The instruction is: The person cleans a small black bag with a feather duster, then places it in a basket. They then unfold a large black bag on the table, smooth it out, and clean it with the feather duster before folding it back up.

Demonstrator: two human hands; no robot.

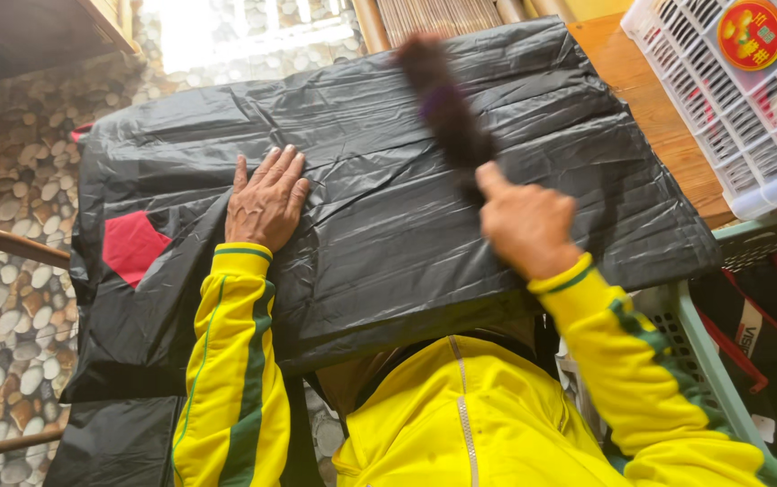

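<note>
Pebble-patterned flooring [19, 171] fills the left and far side of the scene, with a wooden chair arm [10, 242] at the left edge and a wooden table [654, 108] at the far right. Across the middle lies a black plastic sheet [361, 207], glossy and finely creased, draped over a flat board-like support and hanging down over its near left edge; a red patch [132, 245] shows through a gap in it on the left. The left hand [267, 203] lies palm down on the sheet, fingers straight and close together, pressing flat and grasping nothing. The right hand [524, 221] is closed in a fist around the near end of a bundle of dark hair [447, 113], thumb raised along it. That bundle is dark brown, blurred, bound partway along by a purple band, and it slants away to the far left over the sheet. A white plastic basket [731, 99] rests on the table at the far right. Both arms wear yellow sleeves [226, 361] with green stripes.
</note>
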